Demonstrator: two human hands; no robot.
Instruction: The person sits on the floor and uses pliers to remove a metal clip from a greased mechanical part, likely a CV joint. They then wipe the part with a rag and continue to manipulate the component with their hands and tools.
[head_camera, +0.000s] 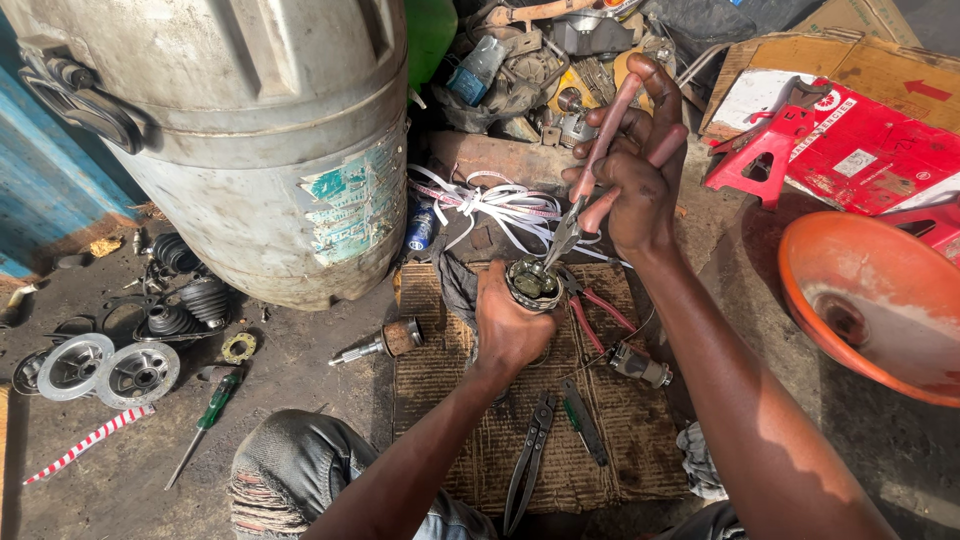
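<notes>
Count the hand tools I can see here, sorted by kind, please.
Pliers with reddish handles: 2 (one in the right hand at, one on the mat)
Dark pliers or snips on the mat: 2
Green-handled screwdriver: 1
Total: 5

A dirty concrete floor (300, 370) carries a worn corrugated cardboard mat (620, 440) — on it lie dark pliers (530, 455), red-handled pliers (598, 310) and a small metal part (640, 365). Beside the mat lie a green-handled screwdriver (205, 420), two metal discs (105, 370) and rubber boots (190, 295).
</notes>
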